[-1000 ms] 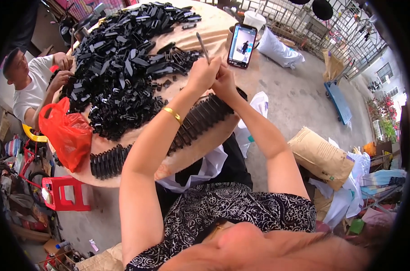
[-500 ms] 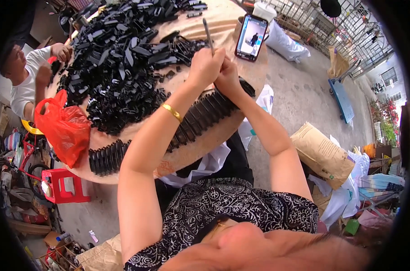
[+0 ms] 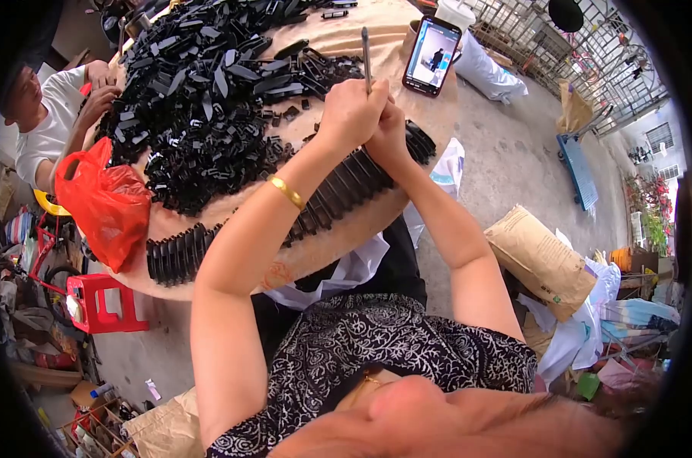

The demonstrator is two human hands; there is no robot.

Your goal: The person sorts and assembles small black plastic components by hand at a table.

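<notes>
Over the near right part of the table, my two hands meet. My left hand (image 3: pixel 350 114), on the arm with a gold bangle (image 3: pixel 286 192), is closed around a slim grey rod-shaped tool (image 3: pixel 366 55) that stands nearly upright. Pressed against it, my right hand (image 3: pixel 389 140) is closed too; what its fingers hold is hidden. Beneath my wrists runs a curved row of black plastic clip-like pieces (image 3: pixel 346 187), set side by side along the table's near edge. A large heap of loose black plastic parts (image 3: pixel 201 99) lies beyond my left forearm.
A phone (image 3: pixel 433 57) leans against a container at the table's (image 3: pixel 315 256) right. A red plastic bag (image 3: pixel 106 206) sits at its left edge, near a co-worker (image 3: pixel 52 114) handling parts. A red stool (image 3: pixel 106 304), a paper sack (image 3: pixel 540 263) and a blue trolley (image 3: pixel 577 172) stand around.
The grey rod has swung from leaning left to nearly upright, while my hands stay together. The co-worker's hands have shifted at the heap's edge. The whole view has moved slightly.
</notes>
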